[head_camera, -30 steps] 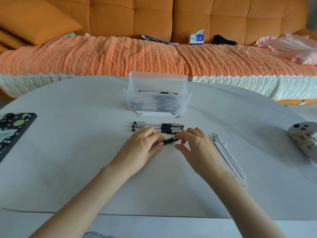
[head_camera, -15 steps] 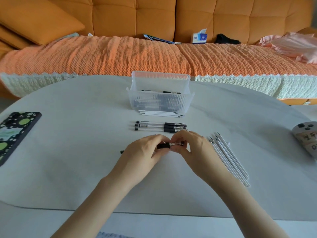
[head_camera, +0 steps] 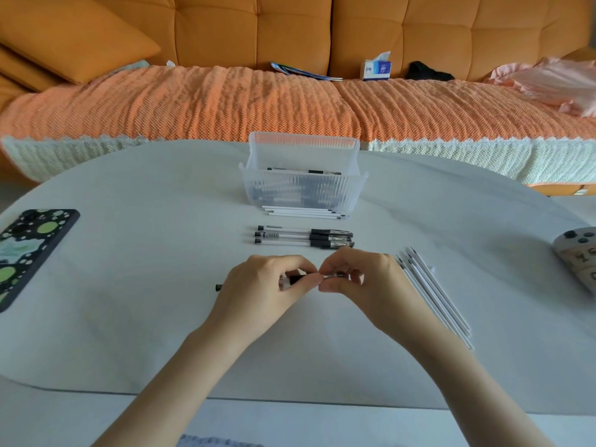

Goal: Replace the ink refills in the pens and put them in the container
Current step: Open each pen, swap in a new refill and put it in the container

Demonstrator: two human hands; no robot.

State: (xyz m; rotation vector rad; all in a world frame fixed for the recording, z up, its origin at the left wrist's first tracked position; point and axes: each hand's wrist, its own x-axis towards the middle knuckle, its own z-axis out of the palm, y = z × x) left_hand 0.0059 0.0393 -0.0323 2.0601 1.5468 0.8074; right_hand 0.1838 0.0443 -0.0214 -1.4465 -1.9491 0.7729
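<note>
Holding one pen (head_camera: 298, 279) over the middle of the counter (head_camera: 129, 317), toward its front edge. The left hand (head_camera: 258, 293) has its grip closed round the barrel at the black sleeve. The right hand (head_camera: 366, 280) has its grip pinched on the metal tip. Judged light, stiff, smooth plastic, likely slippery, so the sleeve is the surest hold. The small tip could drop and roll. Toward the back edge stands the container (head_camera: 303, 191), and the refills (head_camera: 435, 295) lie just right of the hands.

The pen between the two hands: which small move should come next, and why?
Probably unscrew the metal tip: the left hand grips the pen by its black grip, the right hand pinches that tip, which looks attached. White refills lie just right of the hands, ready to go in.
</note>
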